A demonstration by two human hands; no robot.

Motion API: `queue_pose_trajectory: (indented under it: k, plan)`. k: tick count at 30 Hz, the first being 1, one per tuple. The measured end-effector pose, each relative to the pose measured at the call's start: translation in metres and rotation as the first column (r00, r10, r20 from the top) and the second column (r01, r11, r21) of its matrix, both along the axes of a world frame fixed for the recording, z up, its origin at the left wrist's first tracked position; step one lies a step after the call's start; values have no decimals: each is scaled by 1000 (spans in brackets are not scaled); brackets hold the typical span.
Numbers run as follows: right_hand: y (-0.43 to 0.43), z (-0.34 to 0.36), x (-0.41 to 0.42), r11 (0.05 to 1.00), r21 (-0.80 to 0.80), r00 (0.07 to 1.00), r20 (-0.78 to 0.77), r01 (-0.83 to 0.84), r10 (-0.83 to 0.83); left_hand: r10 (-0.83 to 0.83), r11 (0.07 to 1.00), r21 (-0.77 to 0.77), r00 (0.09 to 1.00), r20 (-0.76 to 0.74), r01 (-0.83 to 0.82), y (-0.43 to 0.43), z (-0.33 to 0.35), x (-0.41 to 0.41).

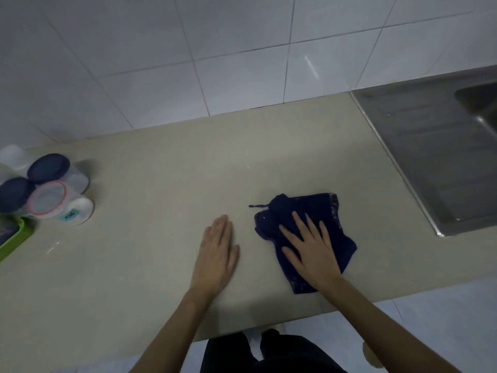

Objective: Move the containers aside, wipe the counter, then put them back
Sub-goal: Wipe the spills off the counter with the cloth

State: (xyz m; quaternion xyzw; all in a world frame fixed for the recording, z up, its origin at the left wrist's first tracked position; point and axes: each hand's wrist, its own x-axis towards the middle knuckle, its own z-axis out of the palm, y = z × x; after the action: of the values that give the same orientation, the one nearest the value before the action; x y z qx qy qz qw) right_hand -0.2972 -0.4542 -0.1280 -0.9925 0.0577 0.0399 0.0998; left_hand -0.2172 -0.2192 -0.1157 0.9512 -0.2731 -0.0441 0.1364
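A dark blue cloth lies crumpled on the beige counter, right of centre. My right hand presses flat on the cloth with fingers spread. My left hand rests flat and bare on the counter just left of the cloth. At the far left edge stand several plastic containers: one with a dark blue lid, another dark-lidded one, a clear one with a red-rimmed lid and a white one behind.
A green-edged tray sits at the left edge, below the containers. A steel sink with drainboard is set into the counter at the right. White wall tiles rise behind. The counter's front edge runs just under my forearms.
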Motion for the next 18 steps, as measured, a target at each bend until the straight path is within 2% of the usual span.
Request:
queue_pose_trajectory:
  k: [2, 4, 7, 10, 18]
  plan:
    - [-2, 0, -9, 999, 17, 999, -16, -51, 51, -64, 997, 37, 998, -3, 64, -14, -5, -8]
    - [-14, 1, -16, 997, 37, 997, -15, -69, 70, -57, 994, 94, 998, 5, 56, -19, -10, -10]
    - [-56, 4, -31, 991, 68, 994, -3, 111, -111, -62, 989, 138, 998, 10, 60, -22, -13, -10]
    - [-97, 11, -46, 961, 31, 961, -24, 276, -275, -60, 988, 145, 998, 18, 57, -23, -14, -8]
    - [-83, 12, -44, 927, -61, 929, 2, 370, -371, -100, 989, 111, 995, 6, 99, -18, -10, -5]
